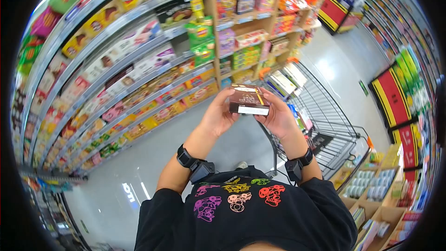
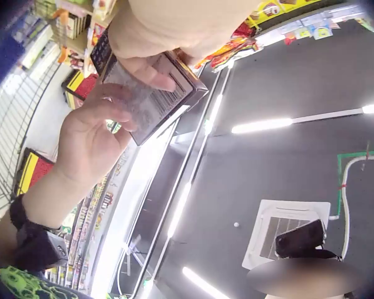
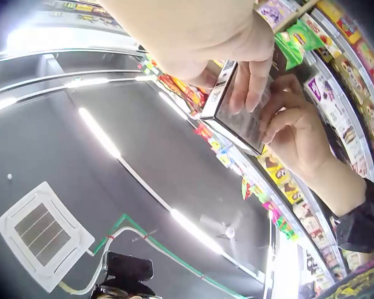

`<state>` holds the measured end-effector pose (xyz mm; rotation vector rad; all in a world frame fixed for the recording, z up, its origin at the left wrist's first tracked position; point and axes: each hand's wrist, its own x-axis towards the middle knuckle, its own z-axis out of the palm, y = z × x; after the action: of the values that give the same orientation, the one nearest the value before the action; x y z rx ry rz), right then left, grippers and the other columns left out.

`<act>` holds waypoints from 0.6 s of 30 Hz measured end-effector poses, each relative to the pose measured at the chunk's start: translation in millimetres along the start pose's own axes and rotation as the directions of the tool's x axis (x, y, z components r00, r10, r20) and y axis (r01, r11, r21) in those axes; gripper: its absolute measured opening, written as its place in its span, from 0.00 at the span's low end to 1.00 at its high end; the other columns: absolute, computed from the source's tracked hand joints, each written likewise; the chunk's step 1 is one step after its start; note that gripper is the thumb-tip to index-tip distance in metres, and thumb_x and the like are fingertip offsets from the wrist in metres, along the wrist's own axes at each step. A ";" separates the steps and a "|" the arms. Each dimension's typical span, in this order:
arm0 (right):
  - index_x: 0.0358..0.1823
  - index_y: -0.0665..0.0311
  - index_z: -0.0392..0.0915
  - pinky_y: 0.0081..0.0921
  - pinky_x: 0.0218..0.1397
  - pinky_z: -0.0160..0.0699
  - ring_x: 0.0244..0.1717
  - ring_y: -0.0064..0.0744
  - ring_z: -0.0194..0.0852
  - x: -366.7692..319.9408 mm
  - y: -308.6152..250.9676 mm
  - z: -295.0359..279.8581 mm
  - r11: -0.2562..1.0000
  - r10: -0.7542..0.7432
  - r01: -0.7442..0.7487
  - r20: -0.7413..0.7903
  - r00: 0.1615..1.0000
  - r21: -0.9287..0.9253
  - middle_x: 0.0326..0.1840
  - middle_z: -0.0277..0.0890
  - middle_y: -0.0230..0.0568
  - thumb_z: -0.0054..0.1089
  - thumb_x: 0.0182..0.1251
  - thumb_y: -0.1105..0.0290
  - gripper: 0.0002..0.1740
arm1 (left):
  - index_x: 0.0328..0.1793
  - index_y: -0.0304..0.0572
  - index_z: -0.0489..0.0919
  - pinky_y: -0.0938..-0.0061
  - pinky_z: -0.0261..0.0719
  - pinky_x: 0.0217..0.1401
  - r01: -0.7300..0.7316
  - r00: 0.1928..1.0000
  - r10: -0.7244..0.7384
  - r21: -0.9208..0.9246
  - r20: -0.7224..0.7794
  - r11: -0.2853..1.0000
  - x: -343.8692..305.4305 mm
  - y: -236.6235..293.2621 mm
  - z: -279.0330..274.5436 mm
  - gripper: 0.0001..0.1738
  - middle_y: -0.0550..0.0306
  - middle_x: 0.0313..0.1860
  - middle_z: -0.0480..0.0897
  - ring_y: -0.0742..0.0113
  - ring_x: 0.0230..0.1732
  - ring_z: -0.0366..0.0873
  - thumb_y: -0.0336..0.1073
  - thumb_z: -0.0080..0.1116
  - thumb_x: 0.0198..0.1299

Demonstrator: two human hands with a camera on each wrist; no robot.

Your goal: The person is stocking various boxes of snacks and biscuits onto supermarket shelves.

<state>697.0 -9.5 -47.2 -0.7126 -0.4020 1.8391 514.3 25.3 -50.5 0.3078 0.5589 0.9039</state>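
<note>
A small dark-brown carton [image 1: 246, 96] with pale print and a white strip along its near edge is held in front of the chest. My left hand [image 1: 217, 115] grips its left side, thumb at the top corner. On the opposite side my right hand [image 1: 278, 117] holds it, fingers curled underneath. From below, in the left wrist view, the carton's underside [image 2: 165, 103] shows a printed panel with small text, and fingers of both hands press against it. The right wrist view shows the same box [image 3: 237, 121] between the two hands.
Shelves of packaged snacks [image 1: 134, 46] line the left side, with a wooden display rack [image 1: 246, 18] ahead. A wire shopping cart [image 1: 325, 121] holding several boxes stands right of the hands. Wooden bins [image 1: 371, 186] are at the lower right. Grey floor [image 1: 153, 158] lies below.
</note>
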 end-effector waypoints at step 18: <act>0.53 0.55 0.65 0.29 0.33 0.84 0.23 0.32 0.79 83.6 170.6 160.6 0.951 0.304 -0.309 0.144 0.942 0.011 0.35 0.78 0.46 0.58 0.61 0.62 0.20 | 0.41 0.40 0.74 0.88 0.70 0.15 -0.211 0.977 0.194 -0.260 -0.088 0.942 -147.7 148.2 -135.2 0.12 0.62 0.31 0.79 0.75 0.25 0.76 0.40 0.54 0.57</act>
<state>449.3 14.3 -47.1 -0.6513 -0.3656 2.1947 267.1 -3.9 -42.0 0.0921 0.4585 1.1788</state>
